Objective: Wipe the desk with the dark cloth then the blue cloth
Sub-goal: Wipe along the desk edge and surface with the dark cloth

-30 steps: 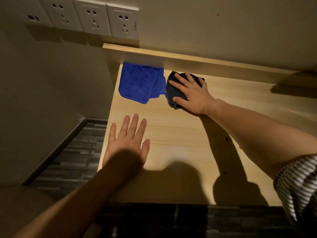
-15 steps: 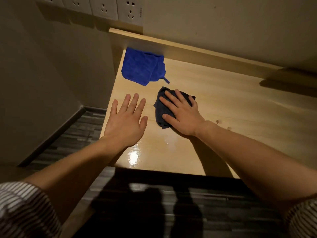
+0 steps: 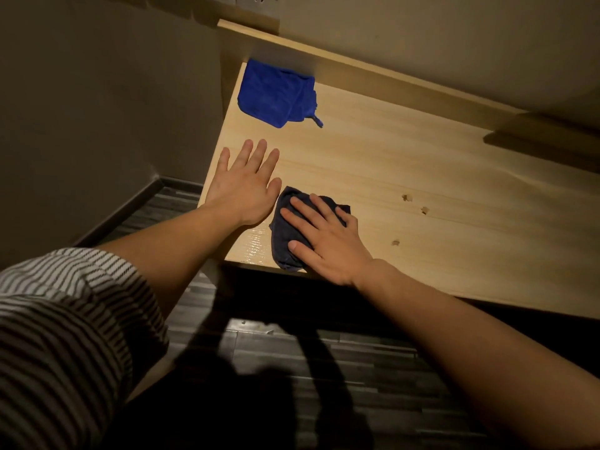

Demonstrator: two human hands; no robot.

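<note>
A light wooden desk fills the middle of the view. My right hand lies flat, fingers spread, pressing the crumpled dark cloth against the desk close to its front edge. My left hand rests palm down on the desk just left of that cloth, fingers apart, holding nothing. The blue cloth lies folded in the far left corner of the desk, apart from both hands.
A raised wooden ledge runs along the back of the desk against the wall. A wall socket sits above it. Dark plank flooring lies below the front edge, and a wall stands to the left.
My right hand has dragged the dark cloth from beside the blue cloth at the back toward the front edge. My left hand stayed flat on the desk. The view tilted downward.
</note>
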